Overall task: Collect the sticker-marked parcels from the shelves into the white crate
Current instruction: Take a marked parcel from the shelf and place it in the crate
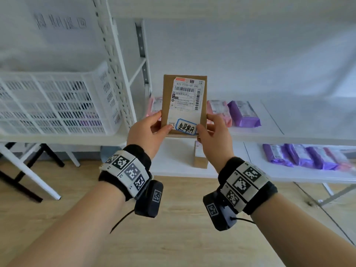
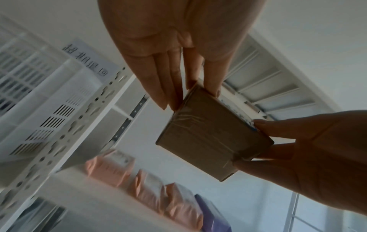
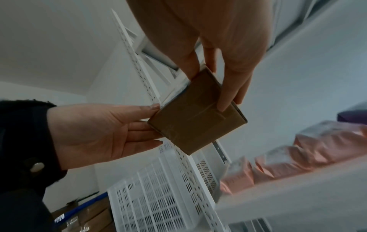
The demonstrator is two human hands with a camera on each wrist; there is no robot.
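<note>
Up in front of the shelves (image 1: 289,135), I've got the brown parcel (image 1: 184,105) upright, label facing me, blue-edged sticker (image 1: 186,126) low on it. Left hand (image 1: 149,132) and right hand (image 1: 213,133) each pinch a bottom corner, thumb in front, fingers behind. That's my worry: held so low, it's top-heavy and may tip away. White crate (image 1: 57,105) sits well left; a hasty swing could clip the shelf post (image 1: 115,64).

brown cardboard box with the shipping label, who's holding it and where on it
Both hands hold the small brown cardboard box upright by its lower corners: left hand pinches the lower left edge, right hand the lower right.
</note>
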